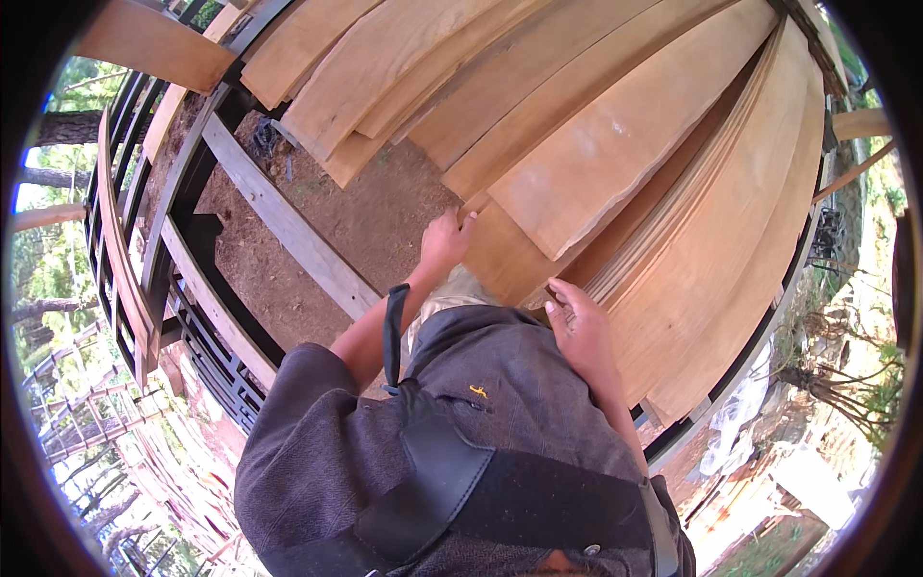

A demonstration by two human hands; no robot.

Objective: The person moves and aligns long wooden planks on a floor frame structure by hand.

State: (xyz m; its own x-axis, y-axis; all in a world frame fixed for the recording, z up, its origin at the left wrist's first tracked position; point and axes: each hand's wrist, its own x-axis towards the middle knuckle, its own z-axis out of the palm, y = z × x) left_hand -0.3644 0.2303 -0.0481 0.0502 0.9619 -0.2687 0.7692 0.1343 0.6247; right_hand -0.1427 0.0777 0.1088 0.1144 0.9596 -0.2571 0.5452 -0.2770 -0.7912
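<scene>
A thin wooden veneer sheet (510, 252) slants between my two hands, its near end close to my waist. My left hand (445, 242) is closed at its left edge, thumb and fingers at the corner. At the sheet's right side, my right hand (582, 332) has thumb and fingers apart, fingertips close to the edges of the stacked sheets. Whether it touches one is hard to tell. A wide pale veneer sheet (615, 144) lies just beyond, over others. To the right stands a thick layered stack of veneer sheets (716, 226).
More veneer sheets (404, 67) spread across the far side. On the left, a dark metal frame (183, 178) carries a grey wooden plank (288, 216) over brown soil (317, 173). Trees and scattered wood strips (183, 462) lie beyond the frame.
</scene>
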